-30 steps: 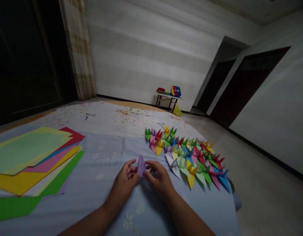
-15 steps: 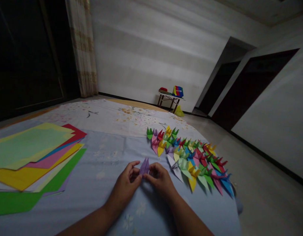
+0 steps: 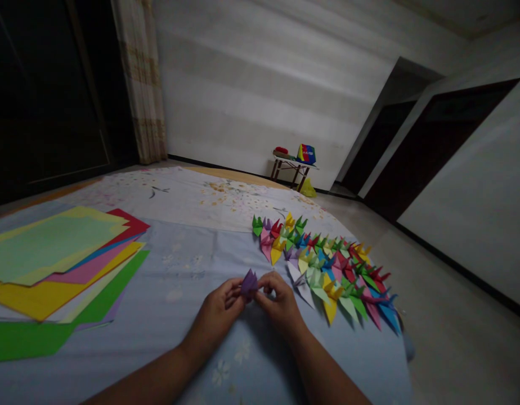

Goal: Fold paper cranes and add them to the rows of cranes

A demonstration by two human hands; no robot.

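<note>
Between my hands, above the front of the table, is a small folded purple paper with pointed tips upward. My left hand pinches its left side between thumb and fingers. From the right, my right hand pinches at its lower right edge with thumb and forefinger. Just to the right stand several rows of folded paper cranes in green, yellow, red, pink, blue, purple and white. At the left lies a loose stack of coloured paper sheets, pale green on top.
The round table wears a pale blue cloth with flowers and a white floral cloth farther back. Beyond it, a small side table by the wall holds a colourful box. A curtain hangs at the left.
The purple paper has turned between my fingers and now shows a broader, darker face. My right hand's fingers have shifted slightly. The view has tilted a little.
</note>
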